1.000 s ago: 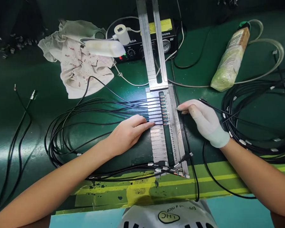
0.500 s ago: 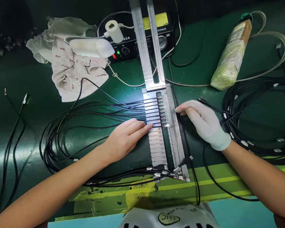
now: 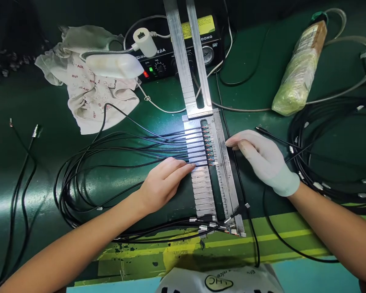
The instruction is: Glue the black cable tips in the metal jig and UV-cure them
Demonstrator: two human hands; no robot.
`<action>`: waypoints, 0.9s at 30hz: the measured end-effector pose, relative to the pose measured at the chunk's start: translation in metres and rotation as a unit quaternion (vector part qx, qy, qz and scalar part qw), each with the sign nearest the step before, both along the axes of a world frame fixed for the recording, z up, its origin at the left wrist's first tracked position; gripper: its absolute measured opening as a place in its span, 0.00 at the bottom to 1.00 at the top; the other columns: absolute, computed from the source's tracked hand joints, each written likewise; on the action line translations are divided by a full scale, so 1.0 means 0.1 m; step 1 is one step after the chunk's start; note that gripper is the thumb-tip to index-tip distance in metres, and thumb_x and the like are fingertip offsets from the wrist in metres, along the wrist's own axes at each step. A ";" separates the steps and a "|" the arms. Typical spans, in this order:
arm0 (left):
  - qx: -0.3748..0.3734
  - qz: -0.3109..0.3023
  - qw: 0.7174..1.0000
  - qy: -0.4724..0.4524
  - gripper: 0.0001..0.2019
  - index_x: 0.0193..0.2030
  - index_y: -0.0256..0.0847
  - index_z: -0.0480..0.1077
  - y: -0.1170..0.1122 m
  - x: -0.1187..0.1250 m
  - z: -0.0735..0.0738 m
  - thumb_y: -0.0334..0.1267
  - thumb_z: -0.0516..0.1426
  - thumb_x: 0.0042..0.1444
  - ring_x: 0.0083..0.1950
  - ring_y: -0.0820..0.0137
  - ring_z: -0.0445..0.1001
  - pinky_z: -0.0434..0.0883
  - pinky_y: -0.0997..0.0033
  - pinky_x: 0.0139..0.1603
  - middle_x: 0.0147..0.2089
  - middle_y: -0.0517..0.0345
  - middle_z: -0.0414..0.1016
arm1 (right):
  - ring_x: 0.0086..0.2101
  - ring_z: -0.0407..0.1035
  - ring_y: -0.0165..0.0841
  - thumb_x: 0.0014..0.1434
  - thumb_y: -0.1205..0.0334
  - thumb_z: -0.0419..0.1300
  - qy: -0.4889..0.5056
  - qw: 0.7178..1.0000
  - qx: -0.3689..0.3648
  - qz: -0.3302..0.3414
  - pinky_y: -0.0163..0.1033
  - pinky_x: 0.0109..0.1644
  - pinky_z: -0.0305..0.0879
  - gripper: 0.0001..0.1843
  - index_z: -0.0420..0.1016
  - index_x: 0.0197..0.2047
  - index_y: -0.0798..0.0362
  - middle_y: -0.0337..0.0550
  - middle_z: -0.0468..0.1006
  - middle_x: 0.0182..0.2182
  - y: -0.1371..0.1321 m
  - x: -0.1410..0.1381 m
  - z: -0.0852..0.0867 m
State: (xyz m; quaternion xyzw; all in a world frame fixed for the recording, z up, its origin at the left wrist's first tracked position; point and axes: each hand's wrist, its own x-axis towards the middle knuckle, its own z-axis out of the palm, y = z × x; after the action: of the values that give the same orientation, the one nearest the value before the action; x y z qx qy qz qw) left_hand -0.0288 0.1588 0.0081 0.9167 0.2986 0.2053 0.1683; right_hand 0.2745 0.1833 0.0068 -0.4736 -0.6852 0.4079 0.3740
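Observation:
Bare, my left hand [image 3: 164,183] lies over the left side of a slotted metal jig [image 3: 203,191], its fingers closed on the lowest of several black cables [image 3: 134,166] laid in the slots. The cables run in from the left, and their stripped ends with small green connector boards [image 3: 208,142] line up along the jig's opening. On the opposite side my right hand [image 3: 260,162], in a white glove, rests its bent fingertips at the jig's right edge. Nothing shows in that hand. A framed metal arm [image 3: 198,110] reaches down to the jig's top end.
Behind stand a black control box [image 3: 161,67] with a gauge and a white lamp [image 3: 114,66] over a crumpled cloth [image 3: 100,110]. A wrapped bottle [image 3: 300,69] lies at the back right. Coiled cables [image 3: 299,158] lie right; loose cable ends [image 3: 207,219] cross the jig's bottom.
The view has shifted slightly. Both hands keep nearly the same places at the jig; the left fingertips still rest on the lowest cable.

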 end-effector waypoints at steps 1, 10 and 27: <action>-0.015 0.006 1.000 -0.012 0.19 0.62 0.31 0.66 -0.01 -0.01 -0.03 0.23 0.52 0.65 0.45 0.64 0.71 0.72 0.63 0.45 0.48 0.42 0.74 | 0.46 0.73 0.36 0.72 0.59 0.52 -0.001 1.000 0.000 -0.001 0.43 0.52 0.68 0.13 0.78 0.46 0.46 0.38 0.79 0.44 0.00 0.00 0.00; 0.167 -0.031 0.984 0.054 0.21 0.63 0.22 0.66 -0.05 0.02 0.03 0.24 0.55 0.63 0.44 0.59 0.72 0.72 0.59 0.41 0.46 0.37 0.75 | 0.46 0.72 0.36 0.72 0.59 0.52 -0.012 1.000 0.002 -0.001 0.43 0.53 0.67 0.13 0.78 0.46 0.46 0.38 0.79 0.44 0.01 0.00 0.00; 0.101 -0.047 0.993 0.039 0.21 0.63 0.25 0.65 0.05 0.01 0.10 0.22 0.54 0.64 0.44 0.62 0.70 0.74 0.59 0.43 0.46 0.39 0.74 | 0.46 0.73 0.36 0.72 0.58 0.52 -0.023 1.000 -0.001 -0.002 0.43 0.53 0.67 0.13 0.78 0.46 0.47 0.39 0.79 0.44 0.00 0.00 0.01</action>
State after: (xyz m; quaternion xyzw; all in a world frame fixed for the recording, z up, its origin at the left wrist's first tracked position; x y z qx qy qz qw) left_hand -0.0282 0.1634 0.0185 0.9494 0.2392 0.1902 0.0725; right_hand 0.2748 0.1836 0.0082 -0.4844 -0.6923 0.3967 0.3587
